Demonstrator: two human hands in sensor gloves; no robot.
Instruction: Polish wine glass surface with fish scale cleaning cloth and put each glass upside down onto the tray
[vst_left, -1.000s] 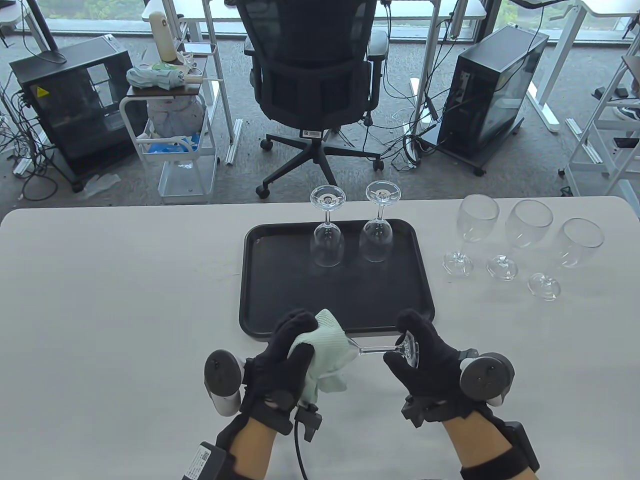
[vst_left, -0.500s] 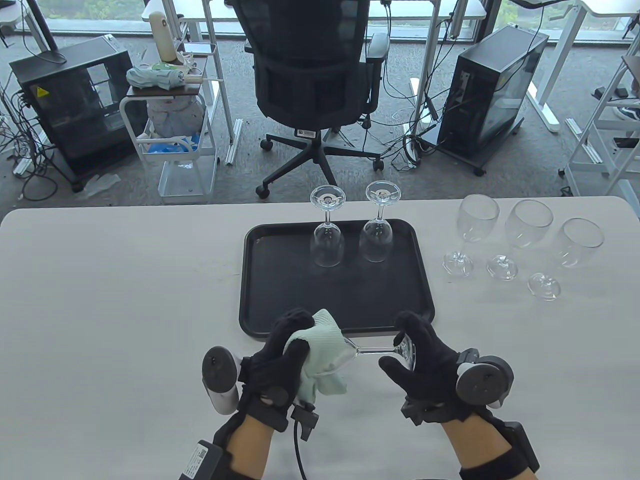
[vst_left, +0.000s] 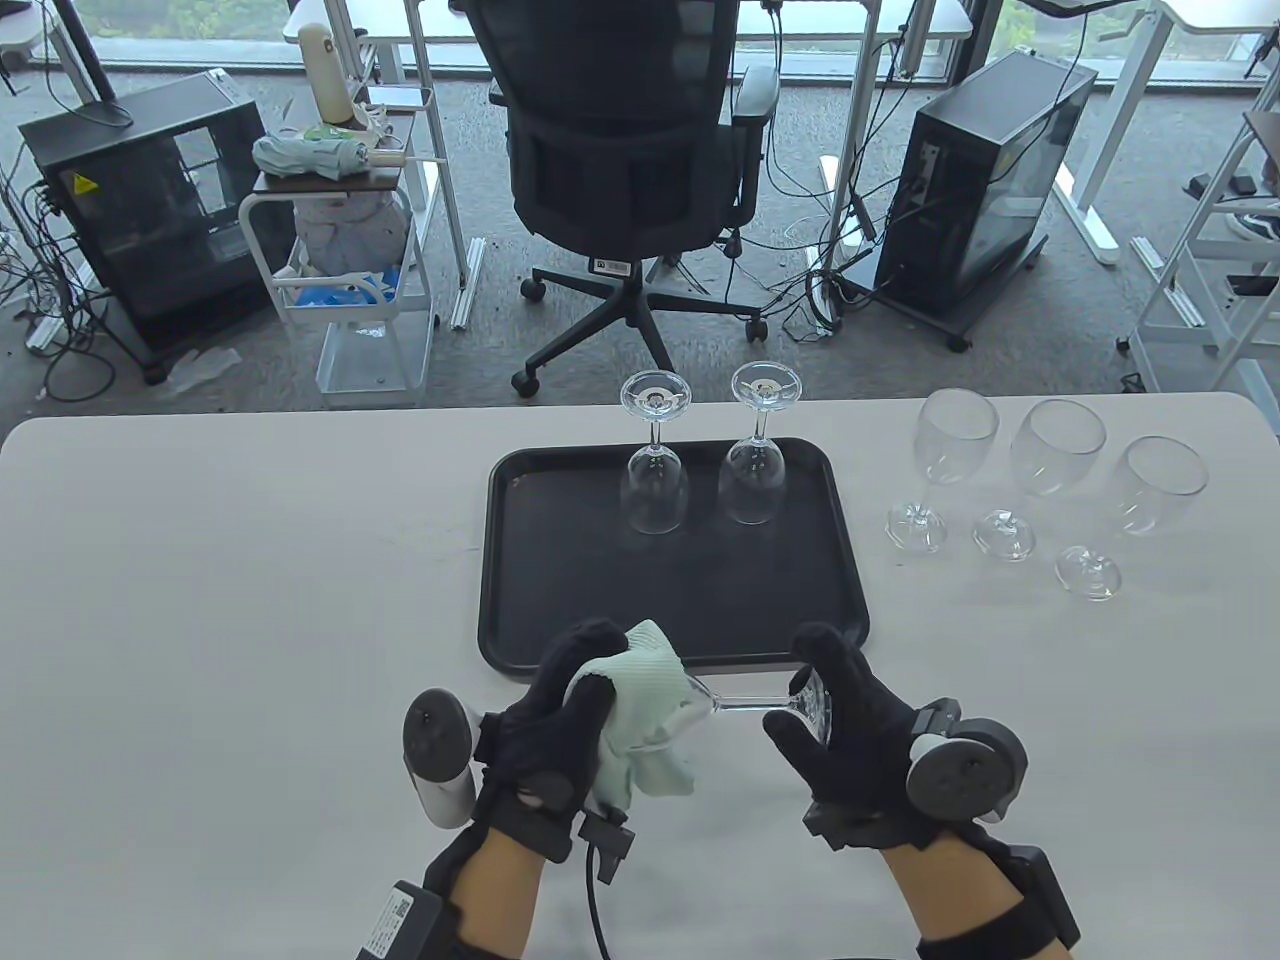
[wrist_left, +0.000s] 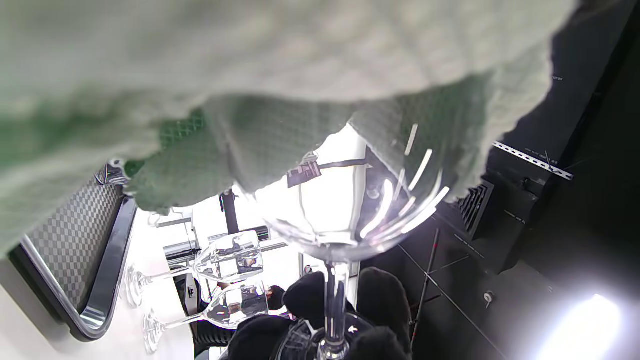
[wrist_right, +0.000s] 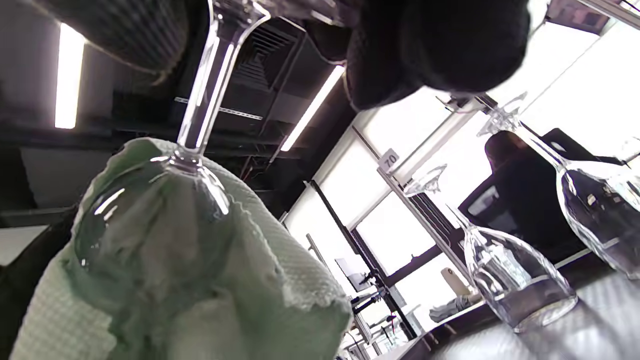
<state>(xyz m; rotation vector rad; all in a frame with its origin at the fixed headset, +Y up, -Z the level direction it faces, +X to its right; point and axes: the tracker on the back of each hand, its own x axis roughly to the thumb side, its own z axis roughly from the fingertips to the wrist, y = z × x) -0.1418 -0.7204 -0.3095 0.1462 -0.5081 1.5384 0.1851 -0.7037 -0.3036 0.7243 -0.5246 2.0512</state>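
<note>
Glass (vst_left: 735, 702) held sideways above the table's (vst_left: 250, 600) near edge, just in front of the tray (vst_left: 520, 560) — bowl to the left, foot to the right, stem level between the two gloved hands. Left hand (vst_left: 560, 715) curled round the bowl through a pale green cloth (vst_left: 645, 700), fingers clamped on cloth and glass together; cloth bunched over most of the bowl, with a loose corner hanging below. Seen close in the left wrist view: cloth (wrist_left: 300, 75) draped over the clear bowl (wrist_left: 345, 210), stem running down toward the other glove. Right hand (vst_left: 850, 730) gripping the foot, fingers and thumb closed round its rim. In the right wrist view, stem (wrist_right: 207, 85) rising from the cloth-wrapped bowl into the dark fingers (wrist_right: 440, 45).

Black tray holding two glasses upside down — one left (vst_left: 655, 470), one right (vst_left: 755, 465), side by side near its far edge, rims on the tray, feet up. Rest of the tray bare.

Three more glasses upright on the table to the right of the tray, in a slanting row: (vst_left: 940, 465), (vst_left: 1035, 475), (vst_left: 1135, 510).
</note>
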